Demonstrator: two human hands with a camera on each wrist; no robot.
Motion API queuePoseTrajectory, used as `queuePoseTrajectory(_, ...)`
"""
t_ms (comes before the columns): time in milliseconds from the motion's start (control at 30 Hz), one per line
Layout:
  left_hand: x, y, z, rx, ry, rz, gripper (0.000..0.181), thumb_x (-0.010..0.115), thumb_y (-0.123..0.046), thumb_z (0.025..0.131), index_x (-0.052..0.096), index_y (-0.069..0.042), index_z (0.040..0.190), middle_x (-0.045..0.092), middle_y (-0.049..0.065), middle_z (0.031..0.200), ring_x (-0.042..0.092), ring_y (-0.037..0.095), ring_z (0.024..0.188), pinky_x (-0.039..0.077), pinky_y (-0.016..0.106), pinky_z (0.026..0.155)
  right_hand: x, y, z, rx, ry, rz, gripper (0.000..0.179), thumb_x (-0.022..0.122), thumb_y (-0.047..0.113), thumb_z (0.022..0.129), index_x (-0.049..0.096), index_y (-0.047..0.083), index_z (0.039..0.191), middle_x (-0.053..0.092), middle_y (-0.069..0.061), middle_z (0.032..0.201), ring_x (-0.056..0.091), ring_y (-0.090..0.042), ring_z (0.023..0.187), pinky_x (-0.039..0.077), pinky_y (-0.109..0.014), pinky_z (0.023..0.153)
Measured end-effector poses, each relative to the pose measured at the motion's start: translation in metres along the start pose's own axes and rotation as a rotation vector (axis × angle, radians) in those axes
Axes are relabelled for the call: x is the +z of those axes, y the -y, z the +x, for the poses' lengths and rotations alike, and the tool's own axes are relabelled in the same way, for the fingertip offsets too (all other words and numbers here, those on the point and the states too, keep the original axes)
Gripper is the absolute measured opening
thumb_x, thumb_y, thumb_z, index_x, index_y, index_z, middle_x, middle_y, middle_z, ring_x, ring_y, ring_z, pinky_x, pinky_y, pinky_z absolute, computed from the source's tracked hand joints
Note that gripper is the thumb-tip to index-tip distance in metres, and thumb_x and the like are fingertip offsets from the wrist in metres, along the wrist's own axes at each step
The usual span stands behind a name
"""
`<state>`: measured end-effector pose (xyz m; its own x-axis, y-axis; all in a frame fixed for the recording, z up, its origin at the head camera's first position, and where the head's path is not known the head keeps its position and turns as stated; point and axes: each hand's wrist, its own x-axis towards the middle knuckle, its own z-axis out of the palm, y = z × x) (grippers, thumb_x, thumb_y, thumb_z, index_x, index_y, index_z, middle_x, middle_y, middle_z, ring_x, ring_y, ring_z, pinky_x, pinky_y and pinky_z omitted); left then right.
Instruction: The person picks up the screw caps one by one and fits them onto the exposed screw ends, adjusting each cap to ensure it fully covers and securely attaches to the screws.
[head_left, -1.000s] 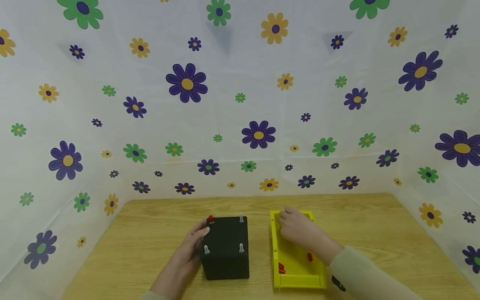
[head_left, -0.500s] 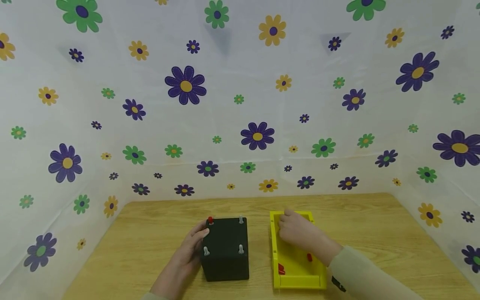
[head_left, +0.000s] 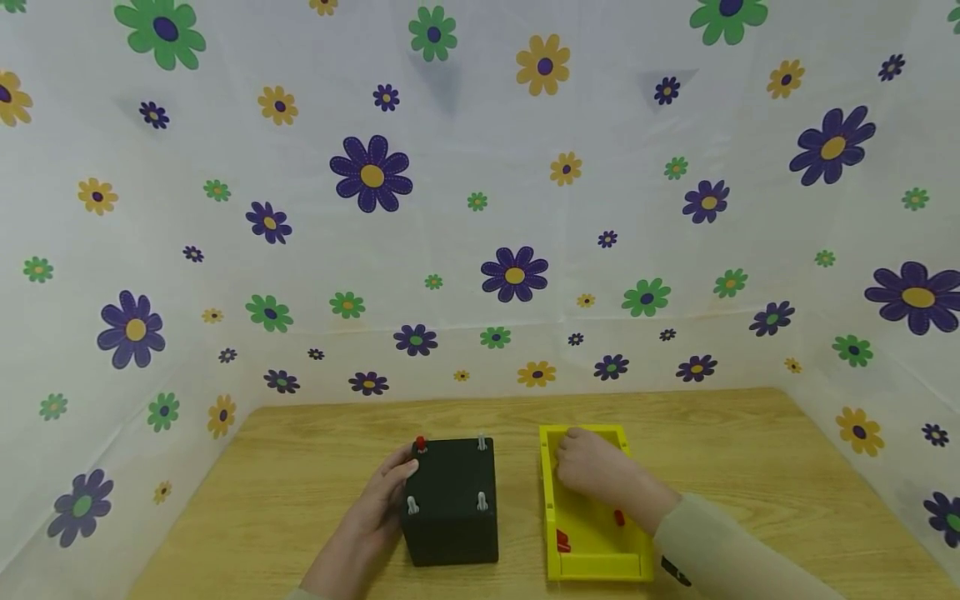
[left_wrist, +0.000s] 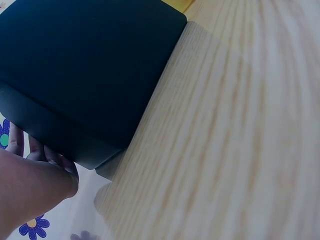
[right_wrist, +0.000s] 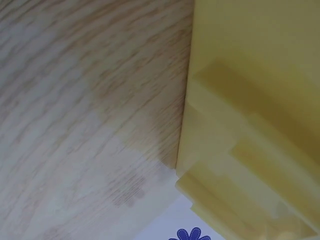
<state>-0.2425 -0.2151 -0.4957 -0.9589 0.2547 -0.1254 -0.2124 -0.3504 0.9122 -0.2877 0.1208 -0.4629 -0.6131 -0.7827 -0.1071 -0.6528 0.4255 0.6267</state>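
Observation:
A black box [head_left: 453, 475] stands on the wooden table. At its back left corner sits a post with a red cap [head_left: 421, 444]; bare silvery posts [head_left: 482, 501] rise at the other corners. My left hand [head_left: 375, 504] holds the box by its left side, thumb at the top edge, fingers round the far side. In the left wrist view, the fingers [left_wrist: 36, 147] lie along the dark wall. To the right is a yellow bin [head_left: 603, 568], where my right hand [head_left: 596, 468] reaches down into the back left part. Its fingertips are hidden; I cannot tell what they hold.
Loose red pieces lie in the bin, one near its front left corner [head_left: 562, 542] and one by the right wall [head_left: 619, 517]. A strip of table [head_left: 519, 483] separates box and bin. A white flowered sheet [head_left: 480, 250] encloses the back and sides.
The right hand shifts slightly within the back left of the bin. Box, bin and left hand keep their places; the whole head view slides a little downward.

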Motion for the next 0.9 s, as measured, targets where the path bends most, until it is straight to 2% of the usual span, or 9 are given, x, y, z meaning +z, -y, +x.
queuePoseTrajectory(167, 0.001, 0.001, -0.001, 0.004, -0.01, -0.011, 0.032, 0.047, -0.013, 0.107, 0.067, -0.037, 0.114, 0.074, -0.019, 0.112, 0.068, 0.001, 0.107, 0.055, 0.023, 0.095, 0.0, 0.001, 0.001, 0.007, 0.003, 0.02, 0.007, 0.084, 0.03, 0.092, 0.08, 0.024, 0.091, 0.077, 0.011, 0.094, 0.051, -0.01, 0.079, 0.045, -0.02, 0.082)
queuePoseTrajectory(267, 0.002, 0.0, -0.001, 0.011, -0.026, -0.013, 0.032, 0.047, -0.012, 0.107, 0.067, -0.036, 0.112, 0.074, -0.019, 0.11, 0.069, 0.001, 0.104, 0.055, 0.022, 0.094, -0.001, 0.001, 0.0, 0.007, 0.005, 0.027, 0.009, 0.084, 0.031, 0.091, 0.082, 0.024, 0.096, 0.078, 0.01, 0.101, 0.055, -0.01, 0.084, 0.046, -0.021, 0.085)
queuePoseTrajectory(467, 0.003, 0.001, 0.0, 0.003, -0.058, -0.018, 0.03, 0.048, -0.013, 0.106, 0.066, -0.035, 0.113, 0.075, -0.019, 0.109, 0.069, 0.001, 0.104, 0.055, 0.021, 0.093, -0.005, -0.002, -0.003, -0.008, -0.028, -0.026, 0.02, 0.083, 0.033, 0.091, 0.082, 0.026, 0.109, 0.077, 0.008, 0.121, 0.065, -0.011, 0.104, 0.049, -0.026, 0.096)
queuePoseTrajectory(633, 0.004, 0.002, -0.001, -0.003, -0.079, -0.021, 0.028, 0.049, -0.013, 0.106, 0.065, -0.034, 0.116, 0.074, -0.019, 0.11, 0.068, 0.001, 0.105, 0.055, 0.022, 0.095, -0.005, -0.005, -0.005, -0.009, -0.069, -0.051, 0.024, 0.085, 0.031, 0.089, 0.082, 0.028, 0.113, 0.076, 0.008, 0.126, 0.065, -0.013, 0.113, 0.047, -0.027, 0.095)
queuePoseTrajectory(900, 0.004, 0.002, 0.0, 0.021, -0.064, -0.009, 0.031, 0.047, -0.011, 0.106, 0.067, -0.035, 0.112, 0.073, -0.018, 0.109, 0.068, 0.001, 0.104, 0.055, 0.022, 0.093, -0.01, -0.011, -0.009, -0.002, -0.122, -0.02, 0.03, 0.088, 0.029, 0.086, 0.081, 0.025, 0.115, 0.075, 0.004, 0.122, 0.062, -0.016, 0.107, 0.049, -0.027, 0.094)
